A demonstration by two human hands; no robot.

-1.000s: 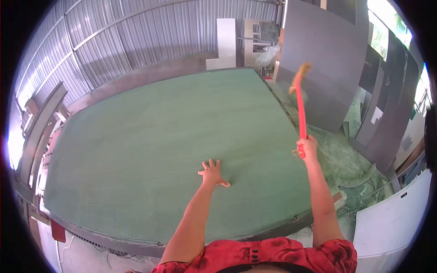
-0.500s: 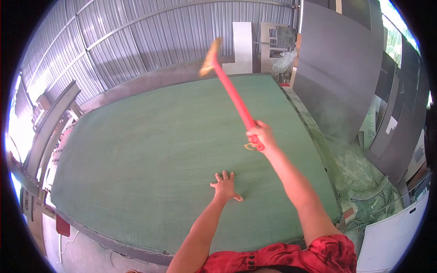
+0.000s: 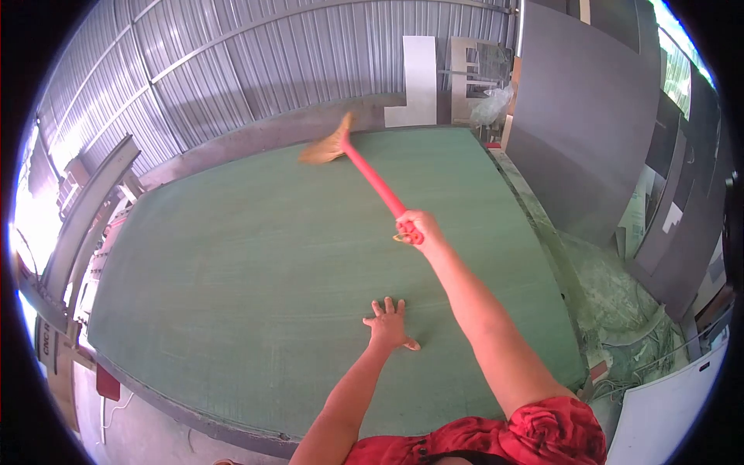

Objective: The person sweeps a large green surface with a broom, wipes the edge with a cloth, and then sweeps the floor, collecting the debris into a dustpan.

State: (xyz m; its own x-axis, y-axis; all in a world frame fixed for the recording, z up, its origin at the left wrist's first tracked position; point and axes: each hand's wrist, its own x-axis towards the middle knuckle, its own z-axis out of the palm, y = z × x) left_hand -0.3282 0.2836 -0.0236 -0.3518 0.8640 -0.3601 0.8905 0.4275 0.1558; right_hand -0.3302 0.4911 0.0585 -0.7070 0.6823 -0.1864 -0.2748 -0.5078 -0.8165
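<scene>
My right hand [image 3: 418, 228] is wrapped round the lower end of a broom's red handle, with a small loop hanging by the fingers. The broom [image 3: 375, 180] reaches forward and left, its tan bristles [image 3: 327, 146] fanned out over the far part of a large green tabletop [image 3: 232, 263]. Fingers spread, my left hand [image 3: 387, 325] lies flat on the tabletop nearer to me.
A machine gantry [image 3: 81, 232] stands along the left side. Large dark panels [image 3: 585, 116] lean at the right, above a dusty floor with cables [image 3: 632, 372]. A white panel [image 3: 666, 395] is at the lower right. Behind the table rises a corrugated metal wall [image 3: 294, 54].
My right hand has moved left and the broom's head has swung left and down toward the tabletop's far edge. My left hand stays on the tabletop.
</scene>
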